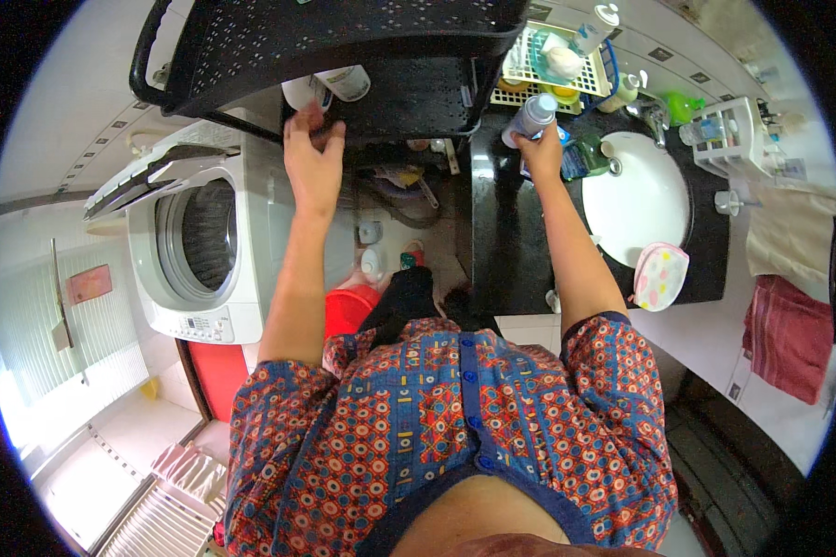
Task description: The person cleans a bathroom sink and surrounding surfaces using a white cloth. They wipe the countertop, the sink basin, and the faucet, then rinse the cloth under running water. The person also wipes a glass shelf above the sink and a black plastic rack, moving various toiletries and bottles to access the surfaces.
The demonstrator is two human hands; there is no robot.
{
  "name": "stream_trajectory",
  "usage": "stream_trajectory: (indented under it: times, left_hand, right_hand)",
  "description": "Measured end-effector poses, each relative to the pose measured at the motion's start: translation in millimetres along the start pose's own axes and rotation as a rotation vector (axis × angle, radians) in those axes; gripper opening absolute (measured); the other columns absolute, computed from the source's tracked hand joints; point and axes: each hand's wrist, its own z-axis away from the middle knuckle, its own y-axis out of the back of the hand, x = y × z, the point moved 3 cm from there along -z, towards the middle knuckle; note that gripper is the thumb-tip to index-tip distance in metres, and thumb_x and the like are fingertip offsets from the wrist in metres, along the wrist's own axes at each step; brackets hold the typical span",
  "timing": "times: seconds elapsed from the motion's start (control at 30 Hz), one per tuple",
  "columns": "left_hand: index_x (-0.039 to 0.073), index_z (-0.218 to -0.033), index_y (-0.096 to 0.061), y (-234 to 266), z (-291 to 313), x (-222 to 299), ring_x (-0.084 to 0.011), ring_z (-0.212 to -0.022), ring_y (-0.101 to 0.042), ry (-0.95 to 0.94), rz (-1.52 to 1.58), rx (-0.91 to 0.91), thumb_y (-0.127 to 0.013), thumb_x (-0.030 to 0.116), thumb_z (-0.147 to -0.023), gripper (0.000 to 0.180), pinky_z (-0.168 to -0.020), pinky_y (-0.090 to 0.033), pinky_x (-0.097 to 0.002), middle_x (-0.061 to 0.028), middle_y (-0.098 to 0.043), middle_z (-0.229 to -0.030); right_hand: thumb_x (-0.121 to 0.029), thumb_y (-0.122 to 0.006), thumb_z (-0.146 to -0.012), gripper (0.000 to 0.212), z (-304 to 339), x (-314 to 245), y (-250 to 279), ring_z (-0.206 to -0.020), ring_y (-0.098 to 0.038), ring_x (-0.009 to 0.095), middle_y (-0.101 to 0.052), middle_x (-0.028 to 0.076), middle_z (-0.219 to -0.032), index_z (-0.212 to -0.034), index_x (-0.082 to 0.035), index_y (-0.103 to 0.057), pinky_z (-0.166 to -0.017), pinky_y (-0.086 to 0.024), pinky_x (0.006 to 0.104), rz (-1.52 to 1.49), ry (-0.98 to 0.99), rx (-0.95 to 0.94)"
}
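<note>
My right hand (541, 156) is closed around a pale bottle (532, 118) with a light blue-grey cap, held upright over the black counter (509, 218). My left hand (312, 160) reaches to the lower shelf of a black perforated rack (409, 97). Its thumb and fingers are spread, and the fingertips are slightly blurred at the near end of a white container (306, 94). Whether they grip it or only touch it I cannot make out. Beside that one, a second white container (346, 82) leans on the same shelf.
A white sink (636, 200) with a tap (658, 121) is set into the counter. A green bottle (581, 158) lies by it. A cream basket rack (567, 65) holds toiletries behind. At left stands an open washing machine (195, 241); a red bucket (348, 308) is on the floor.
</note>
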Motion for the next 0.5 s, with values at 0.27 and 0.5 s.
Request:
stream_trajectory:
  times: [0.27,0.5]
  left_hand:
    - [0.004,-0.11,-0.06,-33,-80,-12,-0.0379,-0.103,-0.056,-0.388,-0.114,0.171,-0.07,0.013,-0.077,0.036,-0.09,-0.044,-0.0434,-0.0165,-0.061,-0.111]
    - [0.01,-0.108,-0.067,-36,-95,9,-0.0338,-0.097,-0.064,-0.42,-0.548,0.185,-0.068,0.027,-0.079,0.034,-0.084,-0.052,-0.0393,-0.0119,-0.067,-0.106]
  right_hand:
    - [-0.018,-0.083,-0.065,0.073,-24,6,-12,-0.103,-0.061,0.035,-0.061,0.02,-0.115,-0.126,-0.002,-0.046,-0.087,-0.047,0.0407,0.003,0.024,0.022]
    - [-0.012,-0.07,-0.081,0.056,57,12,20,-0.088,-0.061,0.021,-0.06,0.017,-0.112,-0.129,0.001,-0.043,-0.076,-0.051,0.0326,-0.044,0.115,0.046]
